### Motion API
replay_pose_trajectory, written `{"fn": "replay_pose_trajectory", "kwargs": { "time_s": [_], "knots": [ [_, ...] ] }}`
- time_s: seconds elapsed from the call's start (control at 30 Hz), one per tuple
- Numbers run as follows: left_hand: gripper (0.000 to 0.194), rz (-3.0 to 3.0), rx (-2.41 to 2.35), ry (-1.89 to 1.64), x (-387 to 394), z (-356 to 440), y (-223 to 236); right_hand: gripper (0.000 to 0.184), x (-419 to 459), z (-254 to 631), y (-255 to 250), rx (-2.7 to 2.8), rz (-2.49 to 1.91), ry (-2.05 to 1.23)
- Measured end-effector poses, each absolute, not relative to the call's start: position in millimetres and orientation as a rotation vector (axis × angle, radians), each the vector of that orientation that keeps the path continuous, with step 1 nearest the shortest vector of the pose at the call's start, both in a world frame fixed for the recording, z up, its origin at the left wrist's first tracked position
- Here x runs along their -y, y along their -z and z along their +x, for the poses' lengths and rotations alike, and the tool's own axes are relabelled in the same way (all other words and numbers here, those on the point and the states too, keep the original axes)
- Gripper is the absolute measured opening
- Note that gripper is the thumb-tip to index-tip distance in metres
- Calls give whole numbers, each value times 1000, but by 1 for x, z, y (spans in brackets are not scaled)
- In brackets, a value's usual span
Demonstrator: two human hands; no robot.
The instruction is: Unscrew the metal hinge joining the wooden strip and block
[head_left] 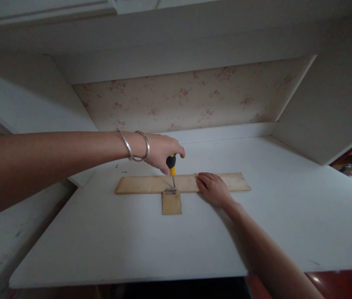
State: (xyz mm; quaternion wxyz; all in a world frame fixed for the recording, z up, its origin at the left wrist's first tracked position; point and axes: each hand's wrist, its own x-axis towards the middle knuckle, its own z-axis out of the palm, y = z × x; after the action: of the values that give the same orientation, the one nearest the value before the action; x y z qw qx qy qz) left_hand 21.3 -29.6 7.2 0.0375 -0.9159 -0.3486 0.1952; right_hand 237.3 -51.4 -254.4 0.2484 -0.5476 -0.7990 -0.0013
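Left hand (162, 152) grips a yellow-and-black screwdriver (171, 163), tip at the hinge (171, 192) spanning 1 long board (186, 183) and 1 small block (171, 204); right hand (215, 190), unclenched, lies on the board right of the hinge.

Floral wallpaper (166, 99) observed behind bench (126, 245) back edge; white right panel (322, 99) and left panel (35, 91) flank its rear corners.

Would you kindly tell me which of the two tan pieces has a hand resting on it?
The long piece: the right hand rests on it, while no hand touches the short piece.
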Motion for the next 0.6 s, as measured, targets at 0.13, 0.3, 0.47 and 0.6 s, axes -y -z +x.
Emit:
{"fn": "replay_pose_trajectory", "kwargs": {
  "time_s": [0.13,0.3,0.47,0.6],
  "knots": [
    [43,-2671,1269,-622,28,22,-7,34,52,237,254,2167,-1508,-9],
    [53,-2506,1520,-439,22,19,-2,32,52,237,254,2172,-1498,8],
    [57,-2405,1635,-351,19,16,4,32,52,236,255,2165,-1500,24],
    [54,-2372,1722,-279,16,17,2,30,54,235,253,2160,-1501,18]
  ]
}}
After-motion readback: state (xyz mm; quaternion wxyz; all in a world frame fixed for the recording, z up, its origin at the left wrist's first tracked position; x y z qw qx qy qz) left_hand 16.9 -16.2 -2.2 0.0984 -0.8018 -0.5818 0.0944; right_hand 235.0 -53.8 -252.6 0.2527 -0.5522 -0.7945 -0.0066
